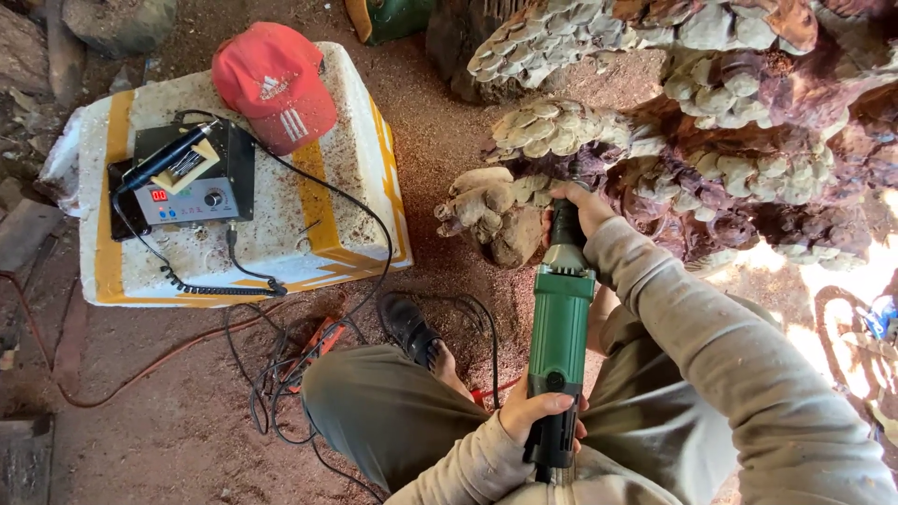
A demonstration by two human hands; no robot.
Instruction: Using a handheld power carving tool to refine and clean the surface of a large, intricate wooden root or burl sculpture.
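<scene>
Green grinder (559, 323) meets the carved wood (496, 215); right hand (582, 208) wraps its neck, left hand (541, 411) its tail. Fingers clamp tight. Carving looks under way; steady pressure comes next, I'd judge.

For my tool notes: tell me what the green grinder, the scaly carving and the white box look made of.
Green grinder: likely painted metal or hard plastic body, smooth sheen, pale metal neck.
Scaly carving: raw wood, reddish core, pale unfinished carved scales, sawdust below.
White box: apparently foam, chipped crumbly edges, yellow tape bands.

A cap (274, 82) and a control box (192, 172) lie on a foam box (355, 178). The carved wood (655, 140) stands right of it, cables (281, 365) on the ground before it.
</scene>
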